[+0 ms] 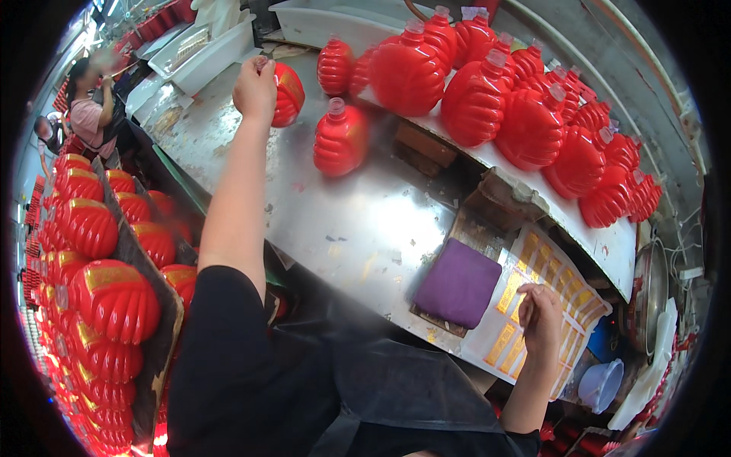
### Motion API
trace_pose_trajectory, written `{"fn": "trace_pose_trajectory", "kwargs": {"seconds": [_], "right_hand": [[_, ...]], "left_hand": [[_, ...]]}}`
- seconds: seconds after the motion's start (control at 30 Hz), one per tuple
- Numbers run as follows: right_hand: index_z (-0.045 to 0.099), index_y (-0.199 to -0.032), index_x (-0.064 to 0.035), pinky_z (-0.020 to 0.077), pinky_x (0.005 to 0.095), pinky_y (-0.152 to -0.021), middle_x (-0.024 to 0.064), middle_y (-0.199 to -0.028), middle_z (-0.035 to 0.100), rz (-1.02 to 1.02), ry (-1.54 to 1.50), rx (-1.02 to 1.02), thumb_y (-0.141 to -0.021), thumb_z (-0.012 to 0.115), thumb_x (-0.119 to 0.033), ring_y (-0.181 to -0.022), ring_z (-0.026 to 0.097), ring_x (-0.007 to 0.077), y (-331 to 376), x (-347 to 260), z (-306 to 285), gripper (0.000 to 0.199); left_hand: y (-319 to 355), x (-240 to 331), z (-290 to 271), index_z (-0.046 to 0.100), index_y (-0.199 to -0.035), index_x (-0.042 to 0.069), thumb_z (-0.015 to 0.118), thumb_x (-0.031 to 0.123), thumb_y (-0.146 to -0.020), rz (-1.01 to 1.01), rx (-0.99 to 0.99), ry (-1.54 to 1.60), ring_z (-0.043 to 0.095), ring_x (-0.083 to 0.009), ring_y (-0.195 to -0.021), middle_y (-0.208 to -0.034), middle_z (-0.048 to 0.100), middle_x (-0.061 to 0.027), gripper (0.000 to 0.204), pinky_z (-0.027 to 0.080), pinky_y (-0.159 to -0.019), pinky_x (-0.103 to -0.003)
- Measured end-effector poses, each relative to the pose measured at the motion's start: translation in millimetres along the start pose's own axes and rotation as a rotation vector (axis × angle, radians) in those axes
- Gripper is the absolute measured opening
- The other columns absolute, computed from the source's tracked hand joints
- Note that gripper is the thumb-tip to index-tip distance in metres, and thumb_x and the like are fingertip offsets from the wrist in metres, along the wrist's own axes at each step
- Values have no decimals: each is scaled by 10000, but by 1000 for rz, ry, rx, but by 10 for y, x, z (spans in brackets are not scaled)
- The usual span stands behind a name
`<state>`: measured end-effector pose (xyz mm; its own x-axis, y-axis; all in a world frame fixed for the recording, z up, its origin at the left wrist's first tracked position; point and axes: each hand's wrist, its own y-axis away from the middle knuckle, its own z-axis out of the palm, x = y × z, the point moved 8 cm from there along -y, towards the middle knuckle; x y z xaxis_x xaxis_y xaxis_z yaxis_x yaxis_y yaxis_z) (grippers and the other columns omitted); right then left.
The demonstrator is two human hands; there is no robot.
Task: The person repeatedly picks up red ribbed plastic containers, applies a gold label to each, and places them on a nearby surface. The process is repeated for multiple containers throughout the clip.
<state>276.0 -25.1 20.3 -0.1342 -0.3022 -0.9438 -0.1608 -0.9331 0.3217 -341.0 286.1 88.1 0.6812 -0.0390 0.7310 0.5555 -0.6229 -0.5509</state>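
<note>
Left hand grips a red bottle at the far end of the steel bench, right hand pinches at the gold sticker sheet on the bench's near edge; stickered bottles stacked left of the bench, many bare ones still waiting behind it.

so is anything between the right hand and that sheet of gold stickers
No, nothing visible stands between them. The right hand already rests on the sheet of gold stickers, fingers down on its surface. The purple pad lies beside the sheet, to the left of the hand, not in its way. The left hand is far off, at a red bottle.
</note>
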Motion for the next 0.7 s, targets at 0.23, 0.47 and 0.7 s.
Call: {"fn": "trace_pose_trajectory", "kwargs": {"seconds": [0.23,0.47,0.7], "right_hand": [[673,-936,-8,373,214,-428,105,-743,703,67,180,-93,-1045,602,-273,-445,511,82,-103,42,264,295],[700,-993,-14,445,211,-550,73,-784,719,44,359,-126,-1039,643,-230,-594,586,58,-329,-165,568,229],[703,-1106,-20,406,184,-662,3,-859,699,-410,527,171,-1048,633,-148,-747,577,30,-661,-1409,272,157]], "left_hand": [[-405,-256,613,730,-1219,156,691,396,-965,0,-56,-94,724,-314,-1106,-1165,778,-77,352,533,-979,-427],[-435,-275,750,741,-1171,152,709,380,-952,-55,-120,-154,722,-333,-1093,-1127,778,-93,318,546,-953,-443],[-161,23,521,726,-1211,78,686,342,-975,-36,-190,-131,729,-323,-1080,-1141,777,-119,356,545,-945,-418]]}}
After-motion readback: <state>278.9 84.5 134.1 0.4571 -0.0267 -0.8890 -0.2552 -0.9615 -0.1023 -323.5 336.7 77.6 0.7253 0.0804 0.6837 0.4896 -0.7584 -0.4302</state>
